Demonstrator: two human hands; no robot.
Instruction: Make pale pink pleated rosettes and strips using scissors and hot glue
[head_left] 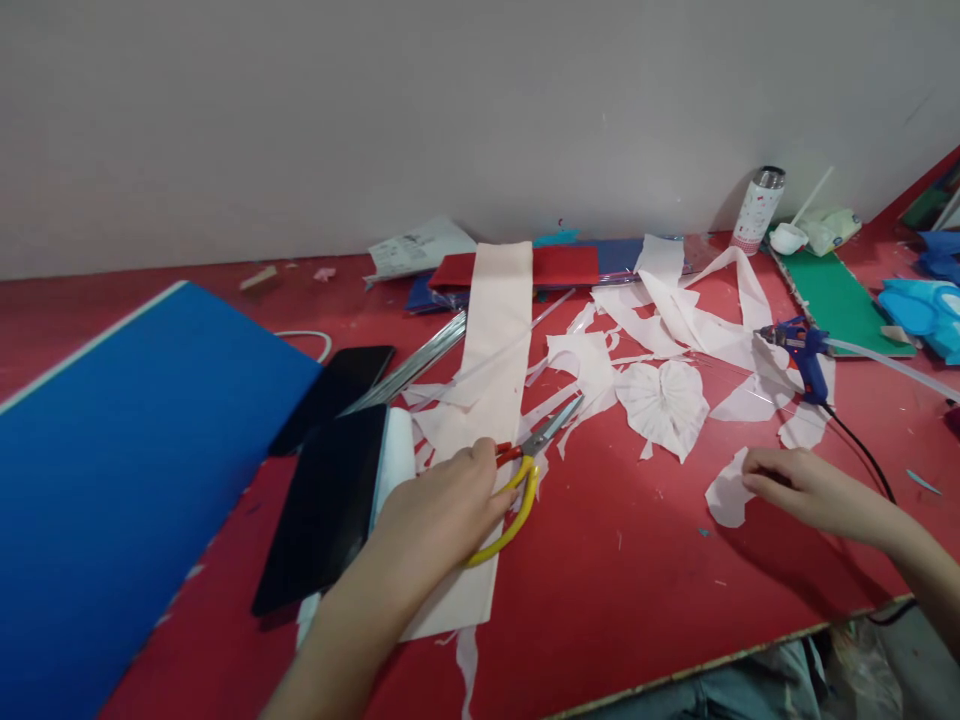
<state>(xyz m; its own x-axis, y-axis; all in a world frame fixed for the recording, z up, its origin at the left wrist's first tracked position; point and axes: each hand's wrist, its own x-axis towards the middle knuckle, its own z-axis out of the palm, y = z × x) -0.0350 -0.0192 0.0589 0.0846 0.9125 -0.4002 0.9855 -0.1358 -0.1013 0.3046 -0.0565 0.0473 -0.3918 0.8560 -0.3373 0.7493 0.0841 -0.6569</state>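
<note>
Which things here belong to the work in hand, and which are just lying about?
Likely in use: scissors, in the left hand; pale cut piece, in the right hand; gathered heart-shaped piece; glue gun.

Apparently just lying about: patterned bottle; blue board; green board.

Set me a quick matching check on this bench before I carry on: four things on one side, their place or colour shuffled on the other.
Things:
1. scissors
2. glue gun
3. bottle
4. pale cutout

Places or colours:
A. near the wall
B. in the right hand
C. in the left hand
D. blue, with a black cord

Pairs: 1-C, 2-D, 3-A, 4-B
</note>
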